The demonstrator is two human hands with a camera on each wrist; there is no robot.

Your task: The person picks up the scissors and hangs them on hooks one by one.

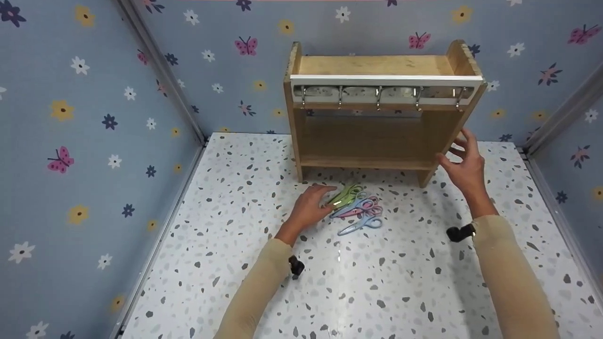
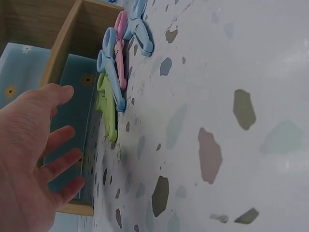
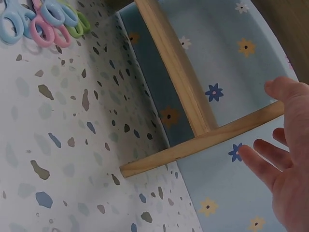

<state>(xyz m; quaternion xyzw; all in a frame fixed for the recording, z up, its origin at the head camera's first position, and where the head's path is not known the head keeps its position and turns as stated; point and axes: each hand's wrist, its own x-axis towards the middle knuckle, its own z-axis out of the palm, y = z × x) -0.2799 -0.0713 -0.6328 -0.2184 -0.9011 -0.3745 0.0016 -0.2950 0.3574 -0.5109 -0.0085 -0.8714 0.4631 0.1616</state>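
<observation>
A wooden shelf rack (image 1: 367,163) with a row of metal hooks (image 1: 378,96) stands upright at the back of the table. Before it lie several scissors: a green pair (image 1: 344,197), a pink pair (image 1: 375,207) and light blue ones (image 1: 361,224), partly overlapping. My left hand (image 1: 311,207) hovers just left of the green scissors, fingers loosely extended and holding nothing in the left wrist view. Around the rack's right side panel (image 3: 203,140) is my right hand (image 3: 294,159), thumb on one side and spread fingers on the other. Whether it touches the panel is unclear.
The speckled white tabletop (image 1: 377,292) meets flowered blue walls (image 1: 118,188) at the left, back and right. Metal strips (image 1: 160,70) edge the corners. A black wrist camera (image 1: 296,266) sits on the left forearm, another (image 1: 459,233) on the right.
</observation>
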